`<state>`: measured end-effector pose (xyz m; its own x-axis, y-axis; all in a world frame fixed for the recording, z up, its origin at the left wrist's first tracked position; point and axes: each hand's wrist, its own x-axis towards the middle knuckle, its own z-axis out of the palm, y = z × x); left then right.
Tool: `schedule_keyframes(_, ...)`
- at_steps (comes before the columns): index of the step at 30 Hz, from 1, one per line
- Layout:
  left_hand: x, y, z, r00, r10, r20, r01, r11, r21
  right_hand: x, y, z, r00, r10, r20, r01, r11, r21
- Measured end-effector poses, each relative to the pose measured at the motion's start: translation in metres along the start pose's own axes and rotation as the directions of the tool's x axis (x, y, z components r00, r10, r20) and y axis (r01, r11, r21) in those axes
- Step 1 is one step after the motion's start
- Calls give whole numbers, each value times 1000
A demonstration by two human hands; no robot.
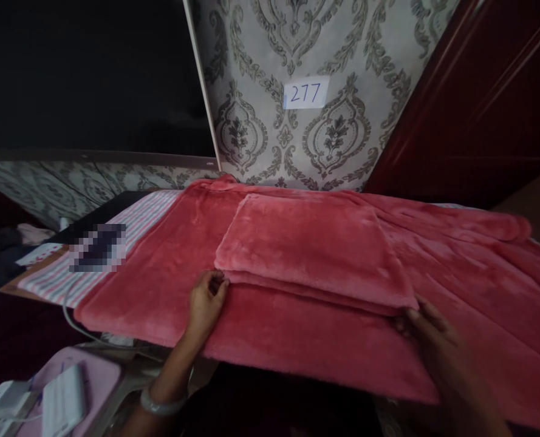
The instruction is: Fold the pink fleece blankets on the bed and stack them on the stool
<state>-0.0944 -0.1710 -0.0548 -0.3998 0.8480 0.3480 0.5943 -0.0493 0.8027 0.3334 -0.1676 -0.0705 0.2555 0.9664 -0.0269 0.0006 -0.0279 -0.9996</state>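
Observation:
A folded red fleece cloth (310, 243) lies in several layers on top of a larger red fleece blanket (270, 340) spread over a table. My left hand (207, 300) pinches the near left corner of the folded cloth. My right hand (427, 328) grips its near right corner, fingers tucked under the edge. A pale bangle sits on my left wrist.
A striped cloth (115, 243) covers the table's left end with a blurred dark object (97, 247) on it. A paper label reading 277 (306, 93) hangs on the patterned wall. A dark wooden door (479, 103) stands right. A pink box (82, 388) and white items sit lower left.

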Motion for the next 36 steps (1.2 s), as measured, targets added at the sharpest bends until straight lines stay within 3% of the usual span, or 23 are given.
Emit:
schedule_keyframes(5, 2, -2, 2, 1000, 14, 16, -14, 1000, 11, 3, 3, -3, 995, -54, 82, 56, 998, -27)
schedule_keyframes(15, 5, -1, 3, 999, 4, 44, -6, 999, 36, 4, 5, -5, 992, -65, 107, 70, 997, -40)
schedule_keyframes(21, 10, -2, 7, 996, -72, 54, 76, 993, -85, 9, 1, -9, 987, 76, 143, -85, 995, 56)
schedule_keyframes(26, 16, 4, 0, 978, -157, 140, 186, 956, -228, 21, -13, -7, 974, 139, 177, -170, 970, 176)
schedule_keyframes(31, 25, 14, -18, 979, -88, 186, 139, 950, -281, 23, -33, 6, 961, 142, 237, -167, 982, 89)
schedule_keyframes(36, 36, 14, -23, 952, -169, 254, 256, 896, -362, 28, -41, 14, 929, 202, 309, -222, 975, 30)
